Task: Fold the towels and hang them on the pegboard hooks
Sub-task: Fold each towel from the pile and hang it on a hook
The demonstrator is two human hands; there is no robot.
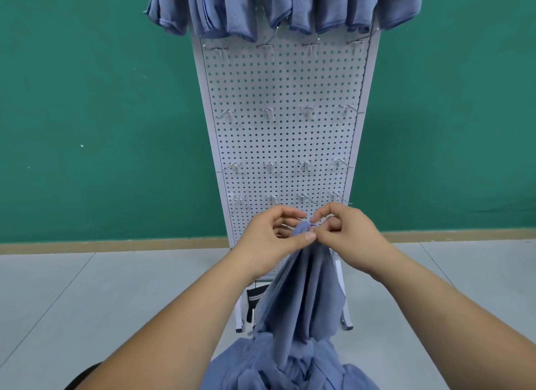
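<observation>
A pale grey tiled floor (pixel 87 288) meets a green wall (pixel 101 114) along a tan skirting strip (pixel 116 246). At twelve o'clock stands a white perforated metal pegboard (pixel 284 134) with rows of bare wire hooks (pixel 307 111); folded blue towels (pixel 261 9) hang across its top. No writing can be read. Both hands meet in front of the board's lower part: the left hand (pixel 269 238) and right hand (pixel 348 233) pinch the bunched corner of a blue-grey cloth towel (pixel 304 296), which drapes down toward six o'clock onto a heap of blue cloth (pixel 275 366).
</observation>
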